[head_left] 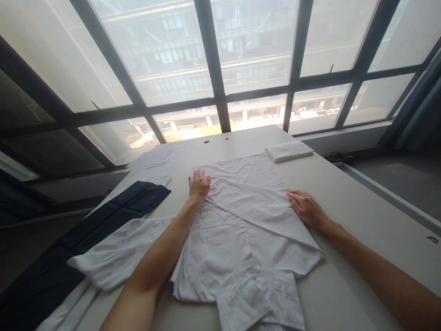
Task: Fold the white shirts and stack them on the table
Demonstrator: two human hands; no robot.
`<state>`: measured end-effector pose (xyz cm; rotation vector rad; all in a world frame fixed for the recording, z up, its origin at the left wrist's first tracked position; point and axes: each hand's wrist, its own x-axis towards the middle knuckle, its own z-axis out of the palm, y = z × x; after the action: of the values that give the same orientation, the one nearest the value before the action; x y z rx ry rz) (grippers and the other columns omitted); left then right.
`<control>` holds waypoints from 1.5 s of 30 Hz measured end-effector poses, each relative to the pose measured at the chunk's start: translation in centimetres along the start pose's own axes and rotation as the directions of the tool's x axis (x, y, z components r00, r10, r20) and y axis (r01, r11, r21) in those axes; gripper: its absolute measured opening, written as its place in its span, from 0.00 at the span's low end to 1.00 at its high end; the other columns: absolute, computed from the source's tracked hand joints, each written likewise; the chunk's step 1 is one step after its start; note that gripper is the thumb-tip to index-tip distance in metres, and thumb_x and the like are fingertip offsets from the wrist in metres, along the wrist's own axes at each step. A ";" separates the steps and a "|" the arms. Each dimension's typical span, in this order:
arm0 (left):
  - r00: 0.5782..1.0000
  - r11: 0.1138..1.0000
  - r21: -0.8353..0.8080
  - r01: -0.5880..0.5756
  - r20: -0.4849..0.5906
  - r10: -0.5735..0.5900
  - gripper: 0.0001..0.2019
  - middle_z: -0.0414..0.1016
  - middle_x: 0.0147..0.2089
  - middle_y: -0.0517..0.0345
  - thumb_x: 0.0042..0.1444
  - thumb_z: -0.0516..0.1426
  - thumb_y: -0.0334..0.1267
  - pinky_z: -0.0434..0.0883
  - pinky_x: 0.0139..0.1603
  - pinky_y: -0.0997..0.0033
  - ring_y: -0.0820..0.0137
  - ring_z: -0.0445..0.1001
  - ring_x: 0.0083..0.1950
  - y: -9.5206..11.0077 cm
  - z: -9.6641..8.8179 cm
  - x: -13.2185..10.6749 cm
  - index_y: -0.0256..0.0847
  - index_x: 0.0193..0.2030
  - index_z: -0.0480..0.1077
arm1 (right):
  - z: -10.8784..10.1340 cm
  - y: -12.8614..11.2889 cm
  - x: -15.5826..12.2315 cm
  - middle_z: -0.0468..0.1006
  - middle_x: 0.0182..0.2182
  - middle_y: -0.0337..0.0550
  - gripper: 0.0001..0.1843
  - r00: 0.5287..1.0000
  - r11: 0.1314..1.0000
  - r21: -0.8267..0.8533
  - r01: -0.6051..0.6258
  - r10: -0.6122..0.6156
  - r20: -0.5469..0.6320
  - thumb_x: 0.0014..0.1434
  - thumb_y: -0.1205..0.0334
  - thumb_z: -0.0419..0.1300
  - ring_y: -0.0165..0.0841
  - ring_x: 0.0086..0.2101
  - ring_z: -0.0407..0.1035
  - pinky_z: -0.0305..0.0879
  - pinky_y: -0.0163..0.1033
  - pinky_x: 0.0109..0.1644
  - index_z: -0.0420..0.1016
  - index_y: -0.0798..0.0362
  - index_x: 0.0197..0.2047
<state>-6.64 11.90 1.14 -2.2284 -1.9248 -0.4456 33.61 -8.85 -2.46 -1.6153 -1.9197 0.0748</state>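
On a white table (344, 230) right up against a big gridded window (172, 55), there's a wrinkled white shirt (248, 202) spread across the middle, with its body running away from the person and a bunched cuff end (244, 299) hanging toward the near side. The two hands are well apart, one on each side of it. The left hand (200, 185) is laid out with fingers extended, pressing on the far left part of the shirt, back of the hand up. The right hand (306, 208) is at the right edge, fingers together and touching the cloth; the thumb's hidden, so can't tell if it's pinching anything. A loose diagonal fold crosses the shirt between them. Over on the left, a white sleeve-like piece (120, 248) sticks out past the left forearm, though where it joins is covered, and it partly overlaps a long dark navy garment (113, 216). More pale fabric (151, 161) lies flat toward the far left corner. A neatly folded white cloth (289, 150) sits near the far right edge, just beyond the shirt. Off to the right hangs a dark bluish curtain (416, 101).
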 end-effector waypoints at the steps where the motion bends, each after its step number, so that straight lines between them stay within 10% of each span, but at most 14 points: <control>1: 0.998 0.998 -0.013 -0.067 0.006 0.068 0.29 0.52 0.76 0.42 0.71 0.39 0.47 0.46 0.73 0.43 0.55 0.47 0.77 0.3 -0.1 -0.1 0.37 0.72 0.57 | 0.0 0.0 0.0 0.78 0.54 0.50 0.20 1.000 1.000 0.004 -0.003 0.003 -0.006 0.69 0.57 0.49 0.44 0.54 0.71 0.62 0.50 0.62 0.79 0.50 0.54; 6: 0.936 0.973 -0.068 -0.220 0.267 0.230 0.32 0.49 0.77 0.46 0.68 0.42 0.58 0.45 0.71 0.33 0.48 0.46 0.76 1.1 0.4 -0.4 0.47 0.74 0.55 | -0.9 -1.0 0.2 0.76 0.56 0.52 0.21 0.995 0.998 0.069 -0.006 0.013 -0.103 0.68 0.60 0.49 0.44 0.56 0.69 0.62 0.52 0.64 0.76 0.53 0.58; 10: 0.934 0.974 -0.082 -0.213 0.276 0.228 0.32 0.47 0.77 0.47 0.68 0.42 0.57 0.45 0.70 0.31 0.48 0.45 0.77 1.0 1.1 -0.2 0.47 0.73 0.56 | -2.3 -3.6 -0.1 0.75 0.58 0.50 0.21 0.991 0.982 0.170 0.086 -0.067 -0.120 0.69 0.62 0.49 0.40 0.60 0.66 0.62 0.51 0.66 0.74 0.50 0.60; 20: 0.927 0.977 -0.091 -0.191 0.311 0.210 0.34 0.43 0.78 0.48 0.67 0.40 0.60 0.39 0.68 0.26 0.45 0.40 0.77 0.6 0.8 0.1 0.49 0.75 0.51 | -4.2 -6.5 -8.2 0.44 0.74 0.48 0.38 0.884 0.992 -0.006 0.125 -0.109 0.455 0.69 0.47 0.53 0.46 0.72 0.39 0.36 0.63 0.73 0.43 0.42 0.76; 27: 0.948 0.968 -0.078 -0.239 0.196 0.250 0.32 0.49 0.77 0.48 0.67 0.44 0.56 0.41 0.71 0.31 0.48 0.44 0.77 0.9 0.7 -0.1 0.46 0.73 0.57 | -4.5 -8.6 -6.0 0.59 0.70 0.50 0.29 0.961 0.959 0.255 -0.123 0.051 0.272 0.69 0.43 0.52 0.47 0.70 0.49 0.37 0.65 0.73 0.67 0.46 0.68; 29: 0.949 0.953 -0.093 -0.289 0.101 0.298 0.30 0.53 0.76 0.49 0.68 0.46 0.51 0.43 0.73 0.41 0.54 0.48 0.76 1.1 0.7 -0.1 0.43 0.73 0.58 | -3.4 -10.2 -3.3 0.68 0.65 0.51 0.28 0.954 0.771 0.572 -0.280 0.160 0.252 0.68 0.40 0.50 0.47 0.66 0.59 0.50 0.62 0.70 0.75 0.48 0.60; 33: 0.933 0.936 -0.113 -0.332 0.107 0.344 0.29 0.54 0.75 0.51 0.69 0.45 0.50 0.48 0.73 0.48 0.56 0.49 0.76 1.2 0.8 -0.2 0.44 0.73 0.58 | -0.8 -10.7 1.7 0.73 0.60 0.56 0.31 0.820 0.046 0.822 -0.568 0.122 0.559 0.70 0.40 0.42 0.45 0.58 0.71 0.64 0.59 0.63 0.74 0.53 0.54; 37: 0.904 0.937 -0.088 -0.338 0.246 0.349 0.31 0.50 0.77 0.52 0.68 0.44 0.55 0.47 0.73 0.42 0.52 0.46 0.77 0.9 1.1 -0.6 0.48 0.74 0.56 | -0.6 -5.2 3.8 0.72 0.60 0.60 0.27 0.764 -0.170 0.784 -0.597 0.178 0.621 0.72 0.46 0.38 0.41 0.59 0.69 0.68 0.58 0.60 0.70 0.54 0.54; 41: 0.896 0.937 -0.090 -0.337 0.273 0.349 0.31 0.47 0.77 0.51 0.69 0.43 0.55 0.44 0.72 0.40 0.52 0.45 0.77 0.8 1.4 -0.7 0.47 0.75 0.53 | -2.8 1.4 3.8 0.73 0.58 0.58 0.23 0.791 -0.042 0.885 -0.464 0.429 0.435 0.69 0.48 0.40 0.41 0.58 0.70 0.72 0.57 0.57 0.70 0.50 0.51; 45: 0.899 0.934 -0.107 -0.340 0.252 0.357 0.31 0.48 0.77 0.49 0.69 0.45 0.54 0.45 0.72 0.38 0.51 0.44 0.77 1.1 0.2 -0.6 0.44 0.74 0.56 | -3.8 3.7 3.6 0.78 0.50 0.52 0.16 0.808 0.416 0.809 -0.416 0.577 0.119 0.61 0.49 0.55 0.39 0.46 0.76 0.75 0.48 0.48 0.74 0.49 0.47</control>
<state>-5.59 11.24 0.89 -2.7212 -1.5760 -0.1558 38.53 -5.99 0.55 -1.3715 -0.8981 0.9061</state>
